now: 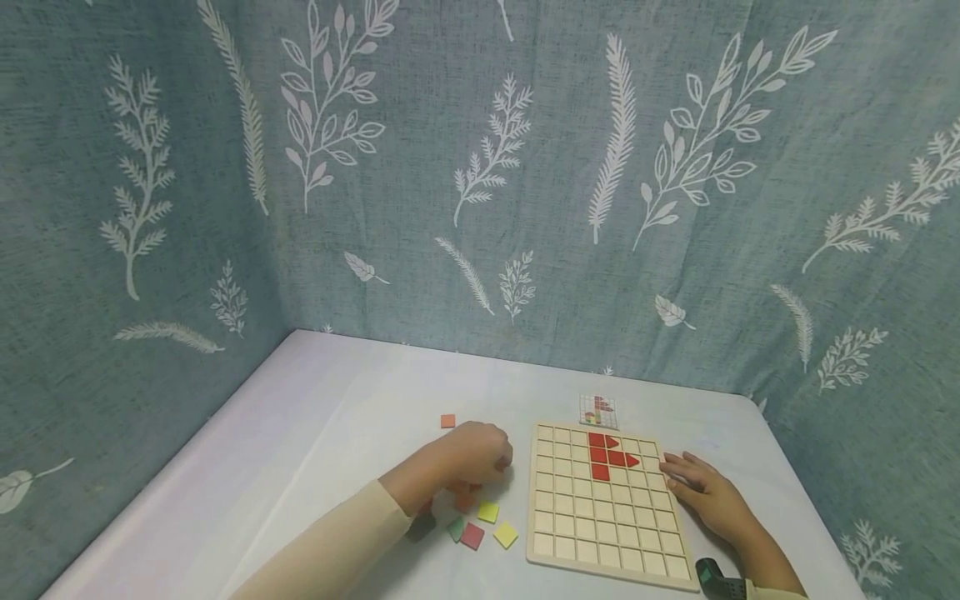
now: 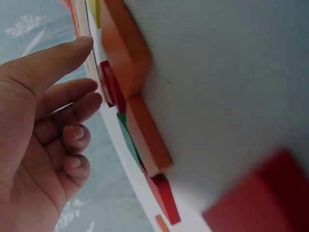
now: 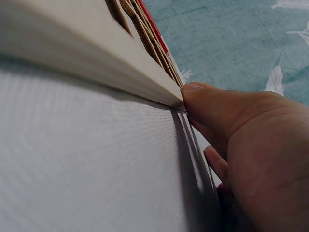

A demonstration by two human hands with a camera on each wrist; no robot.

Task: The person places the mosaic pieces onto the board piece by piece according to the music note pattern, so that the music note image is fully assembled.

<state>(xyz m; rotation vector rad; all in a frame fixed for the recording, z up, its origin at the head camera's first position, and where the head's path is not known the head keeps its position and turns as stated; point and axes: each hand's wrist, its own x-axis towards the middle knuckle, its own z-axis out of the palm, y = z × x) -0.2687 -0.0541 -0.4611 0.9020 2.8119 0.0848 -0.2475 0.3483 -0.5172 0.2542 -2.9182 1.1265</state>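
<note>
White table point(image 1: 360, 408) here, grid board point(image 1: 584, 507) on the right, little card point(image 1: 597, 412) just beyond it, coloured tiles point(image 1: 472, 536) scattered left of the board.

Left of the right hand point(image 1: 703, 493) we count one board point(image 1: 564, 504), on it four red squares point(image 1: 600, 472), two triangles point(image 1: 632, 461); near the left hand point(image 1: 474, 450), two yellow tiles point(image 1: 506, 535).

No readable text, brand or number in any view. Small white rectangular card with printed grid and coloured shapes point(image 1: 597, 412): any lettering too small to tell. Black wrist-worn device point(image 1: 720, 582): nothing legible.
</note>
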